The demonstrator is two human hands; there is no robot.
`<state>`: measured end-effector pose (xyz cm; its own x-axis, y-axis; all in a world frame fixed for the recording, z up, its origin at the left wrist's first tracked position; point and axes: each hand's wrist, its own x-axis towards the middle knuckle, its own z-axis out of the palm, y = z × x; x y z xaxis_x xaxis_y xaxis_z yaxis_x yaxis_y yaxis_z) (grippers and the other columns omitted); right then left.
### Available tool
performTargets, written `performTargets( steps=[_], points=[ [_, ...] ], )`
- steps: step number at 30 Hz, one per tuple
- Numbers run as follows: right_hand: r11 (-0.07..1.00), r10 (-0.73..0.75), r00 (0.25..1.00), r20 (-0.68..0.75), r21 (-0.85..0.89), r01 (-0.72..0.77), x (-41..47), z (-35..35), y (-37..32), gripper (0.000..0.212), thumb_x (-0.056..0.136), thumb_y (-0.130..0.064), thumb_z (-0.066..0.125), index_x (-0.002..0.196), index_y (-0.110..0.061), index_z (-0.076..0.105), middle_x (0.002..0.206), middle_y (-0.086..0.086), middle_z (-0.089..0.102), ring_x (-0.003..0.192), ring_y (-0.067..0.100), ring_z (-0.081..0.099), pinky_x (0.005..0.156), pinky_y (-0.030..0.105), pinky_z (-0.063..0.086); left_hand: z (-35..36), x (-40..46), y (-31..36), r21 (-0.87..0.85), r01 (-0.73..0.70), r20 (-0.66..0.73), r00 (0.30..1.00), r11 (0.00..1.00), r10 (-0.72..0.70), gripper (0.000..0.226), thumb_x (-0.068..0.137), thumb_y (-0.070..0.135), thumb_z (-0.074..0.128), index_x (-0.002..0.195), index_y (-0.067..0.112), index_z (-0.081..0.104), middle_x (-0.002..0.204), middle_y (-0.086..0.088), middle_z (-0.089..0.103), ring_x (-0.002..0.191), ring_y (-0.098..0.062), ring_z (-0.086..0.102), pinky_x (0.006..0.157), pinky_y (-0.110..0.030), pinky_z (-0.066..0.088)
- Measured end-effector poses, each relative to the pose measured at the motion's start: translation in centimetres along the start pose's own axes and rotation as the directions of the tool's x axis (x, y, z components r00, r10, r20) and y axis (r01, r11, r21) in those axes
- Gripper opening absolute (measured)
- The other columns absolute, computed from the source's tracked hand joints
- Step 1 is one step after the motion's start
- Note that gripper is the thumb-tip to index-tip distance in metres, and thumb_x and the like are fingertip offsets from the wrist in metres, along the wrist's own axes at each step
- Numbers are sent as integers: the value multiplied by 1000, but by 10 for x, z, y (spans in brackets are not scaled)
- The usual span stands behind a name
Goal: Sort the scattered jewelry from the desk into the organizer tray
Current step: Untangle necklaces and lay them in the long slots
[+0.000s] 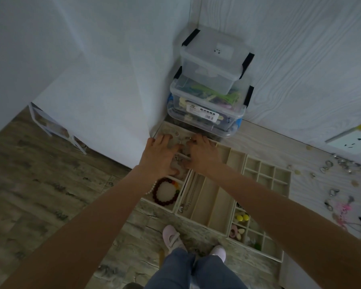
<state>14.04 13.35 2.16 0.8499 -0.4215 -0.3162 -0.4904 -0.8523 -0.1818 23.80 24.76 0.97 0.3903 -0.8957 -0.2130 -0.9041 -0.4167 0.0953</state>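
Observation:
Cream organizer trays (219, 205) lie on the pale wooden desk. Both my hands reach over the far small compartments of the left tray. My left hand (161, 157) lies over them with fingers spread and fairly straight. Close beside it, my right hand (202, 153) has its fingertips bent down near small metal pieces (183, 142); whether it pinches one I cannot tell. A dark red bead bracelet (166, 192) fills a near compartment, and chains (189, 197) lie in a long one. Scattered rings and earrings (331, 170) lie on the desk at right.
Stacked clear lidded boxes (213, 84) stand in the corner just behind the trays. A grid tray (267, 176) and a nearer one with yellow beads (242, 217) sit to the right. A pink trinket (344, 209) and a wall socket (352, 140) are far right. My slippered feet (173, 238) are below the desk edge.

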Motion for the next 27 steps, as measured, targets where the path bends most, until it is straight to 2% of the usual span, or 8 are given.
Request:
performTargets(
  steps=[8, 11, 14, 16, 22, 25, 27],
  points=[
    [1000, 5, 1000, 13, 26, -5, -2, -2, -1, 59, 80, -40, 65, 128, -11, 48, 136, 10, 35, 127, 27, 32, 103, 34, 31, -9, 2, 5, 27, 15, 57, 998, 1000, -16, 74, 70, 54, 66, 135, 28, 41, 138, -5, 32, 129, -25, 25, 97, -36, 23],
    [995, 0, 1000, -29, 104, 3, -10, -8, 4, 59, 82, -41, 63, 133, -16, 46, 133, 9, 37, 125, 27, 35, 100, 33, 34, -18, 3, 12, -7, 9, 4, 1000, 1000, -9, 70, 75, 56, 62, 134, 25, 45, 141, -2, 36, 129, -24, 28, 95, -35, 24],
    [974, 22, 995, -95, 228, 0, -29, -16, 19, 52, 89, -41, 57, 136, -20, 47, 133, 9, 39, 125, 26, 36, 99, 33, 34, -35, 4, 27, -102, 40, -75, 996, 994, -48, 59, 78, 51, 63, 130, 25, 49, 134, 3, 46, 125, -21, 35, 94, -35, 27],
    [976, 51, 991, -125, 215, -23, -44, -21, 36, 45, 94, -37, 50, 135, -18, 48, 137, 7, 41, 127, 24, 36, 99, 30, 31, -46, 6, 42, -157, 38, -123, 991, 987, -57, 50, 81, 45, 62, 126, 26, 51, 129, 4, 51, 122, -21, 40, 94, -36, 30],
    [950, 193, 969, -156, 276, -145, -96, -27, 112, 45, 96, -26, 46, 138, -13, 42, 141, 6, 40, 130, 24, 34, 103, 33, 31, -61, 27, 128, -203, -134, -329, 942, 970, 62, 27, 89, 28, 55, 113, 18, 61, 103, 2, 67, 99, -20, 60, 85, -35, 40],
    [930, 266, 950, -165, 302, -208, -124, -25, 151, 47, 95, -25, 47, 140, -13, 40, 143, 5, 38, 132, 23, 31, 106, 33, 29, -58, 40, 173, -226, -243, -357, 922, 943, 152, 23, 90, 22, 52, 109, 14, 61, 91, -1, 68, 88, -22, 63, 75, -36, 49],
    [915, 331, 926, -182, 301, -268, -151, -21, 183, 48, 95, -24, 47, 141, -14, 38, 145, 6, 36, 134, 24, 30, 107, 34, 29, -50, 50, 213, -193, -282, -325, 922, 940, 210, 25, 92, 23, 47, 113, 14, 58, 96, -2, 66, 90, -22, 61, 77, -36, 47]
  ],
)
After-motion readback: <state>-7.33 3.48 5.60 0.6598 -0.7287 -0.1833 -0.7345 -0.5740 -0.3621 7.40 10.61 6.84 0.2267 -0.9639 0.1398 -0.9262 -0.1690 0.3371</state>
